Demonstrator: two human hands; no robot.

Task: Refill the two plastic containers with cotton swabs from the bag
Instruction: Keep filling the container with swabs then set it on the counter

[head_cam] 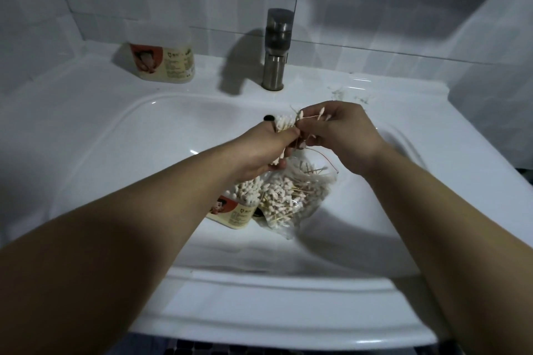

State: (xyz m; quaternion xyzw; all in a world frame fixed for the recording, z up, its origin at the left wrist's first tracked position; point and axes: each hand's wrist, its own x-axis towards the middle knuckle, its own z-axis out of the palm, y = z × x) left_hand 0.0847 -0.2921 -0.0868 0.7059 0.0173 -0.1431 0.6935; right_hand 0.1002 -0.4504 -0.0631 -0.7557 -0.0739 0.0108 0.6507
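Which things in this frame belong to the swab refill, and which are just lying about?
Belong to the job:
left hand gripping a swab bundle
right hand pinching loose swabs
bag of swabs
basin container, holding swabs
ledge container

Just there:
tap
sink
scattered bits on the ledge, right of the tap

1. My left hand point(268, 150) grips a bundle of cotton swabs point(284, 125) over the sink point(86, 112).
2. My right hand point(337, 132) pinches a few loose swabs point(313, 116) just beside it.
3. Below, the bag point(297, 199) lies against a swab-filled container point(233, 207).
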